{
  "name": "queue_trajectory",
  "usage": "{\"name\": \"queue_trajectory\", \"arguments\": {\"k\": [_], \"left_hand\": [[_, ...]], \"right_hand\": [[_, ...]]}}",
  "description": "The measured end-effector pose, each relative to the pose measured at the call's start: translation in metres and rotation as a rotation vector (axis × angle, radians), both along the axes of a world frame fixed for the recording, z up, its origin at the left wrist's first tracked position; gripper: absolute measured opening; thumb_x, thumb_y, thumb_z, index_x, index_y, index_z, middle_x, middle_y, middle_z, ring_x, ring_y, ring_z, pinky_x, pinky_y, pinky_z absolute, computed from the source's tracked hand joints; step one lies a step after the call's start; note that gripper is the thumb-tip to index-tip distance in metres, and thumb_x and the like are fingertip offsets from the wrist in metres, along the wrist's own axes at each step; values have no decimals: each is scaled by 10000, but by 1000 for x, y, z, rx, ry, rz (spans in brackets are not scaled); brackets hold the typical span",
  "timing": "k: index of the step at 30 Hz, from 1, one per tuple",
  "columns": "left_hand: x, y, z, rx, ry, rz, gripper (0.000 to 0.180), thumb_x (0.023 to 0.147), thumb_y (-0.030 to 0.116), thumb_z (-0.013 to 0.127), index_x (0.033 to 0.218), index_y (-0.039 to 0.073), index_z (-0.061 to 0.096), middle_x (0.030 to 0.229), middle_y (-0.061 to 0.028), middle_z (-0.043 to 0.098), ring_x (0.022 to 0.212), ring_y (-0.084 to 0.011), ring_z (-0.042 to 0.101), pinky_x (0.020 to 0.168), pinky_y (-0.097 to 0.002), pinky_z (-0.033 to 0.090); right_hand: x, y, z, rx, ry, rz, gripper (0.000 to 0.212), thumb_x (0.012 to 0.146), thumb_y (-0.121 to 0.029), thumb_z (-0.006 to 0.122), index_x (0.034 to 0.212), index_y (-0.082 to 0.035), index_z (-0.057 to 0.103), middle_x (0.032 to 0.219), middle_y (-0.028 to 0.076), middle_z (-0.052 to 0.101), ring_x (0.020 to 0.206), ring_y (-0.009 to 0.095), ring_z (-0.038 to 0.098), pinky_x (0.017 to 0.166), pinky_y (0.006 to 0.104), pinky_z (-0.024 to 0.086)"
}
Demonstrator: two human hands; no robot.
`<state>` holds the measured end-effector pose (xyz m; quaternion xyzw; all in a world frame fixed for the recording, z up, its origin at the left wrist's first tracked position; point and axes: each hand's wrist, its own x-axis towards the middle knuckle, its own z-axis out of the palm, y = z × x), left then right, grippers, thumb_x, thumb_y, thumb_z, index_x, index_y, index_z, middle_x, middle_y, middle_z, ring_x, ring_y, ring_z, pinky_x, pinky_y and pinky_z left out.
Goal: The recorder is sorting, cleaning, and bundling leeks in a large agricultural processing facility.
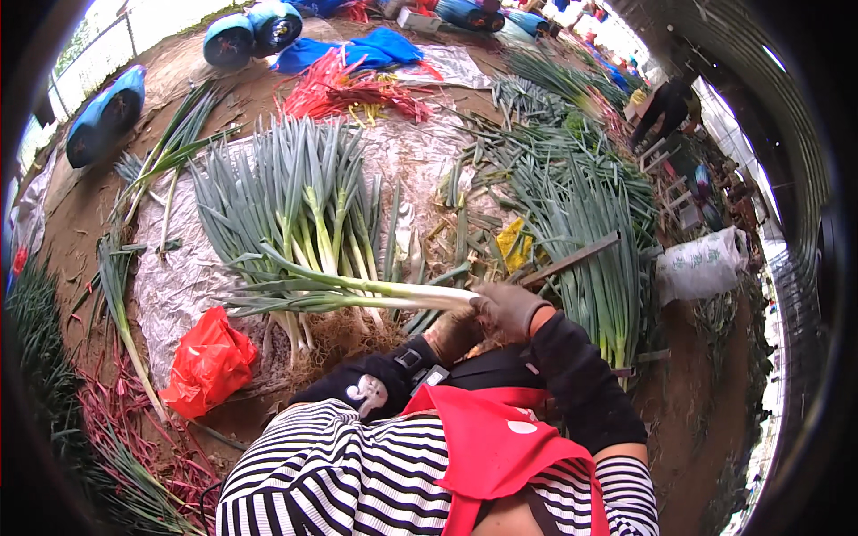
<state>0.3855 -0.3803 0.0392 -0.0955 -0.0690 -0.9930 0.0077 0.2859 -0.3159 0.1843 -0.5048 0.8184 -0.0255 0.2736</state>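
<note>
Long green onions [393,288] with white lower stems lie sideways in front of me, their green leaves toward the left. My right hand [506,311], in a greyish-brown glove and slightly blurred, is closed around their white root end. Just below that end, touching the stems, is my gloved left hand [452,334]; its fingers are hidden. Behind the held stems, a broad pile of green onions [299,192] lies on a pale plastic sheet [411,165], its brown roots [344,338] toward me. A crumpled red plastic bag [211,362] sits left of my left arm.
More green onions [594,232] lie heaped at the right, with a metal bar [572,257] across them. Red strips [344,85] and a blue cloth [349,52] lie at the far side. Wrapped blue bundles [107,116] stand far left. A person [666,107] bends at far right.
</note>
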Motion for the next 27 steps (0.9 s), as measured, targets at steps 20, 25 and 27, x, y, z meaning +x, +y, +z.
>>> {"name": "queue_trajectory", "arguments": {"k": [20, 25, 27], "left_hand": [[26, -23, 0, -221, -165, -75, 477, 1001, 495, 404, 1323, 145, 446, 1281, -113, 555, 1166, -280, 544, 1054, -474, 375], [29, -40, 17, 55, 58, -20, 816, 842, 685, 530, 1384, 89, 401, 1398, -148, 455, 1353, -305, 359, 1149, -489, 210], [19, -66, -31, -386, 31, 322, 763, 860, 659, 522, 1373, 103, 419, 1395, -133, 458, 1336, -298, 365, 1147, -530, 188]], "right_hand": [[16, -15, 18, -49, -180, -18, 609, 781, -286, 741, 1301, -62, 516, 1090, 192, 653, 1008, 335, 633, 874, 361, 495], [9, 4, 38, -219, -505, -195, 628, 810, -233, 741, 1342, -13, 491, 1160, 125, 648, 1040, 175, 612, 908, 322, 476], [-4, 24, 49, -232, -442, -211, 632, 806, -214, 746, 1340, 4, 489, 1172, 104, 644, 1050, 157, 598, 917, 313, 471]]}}
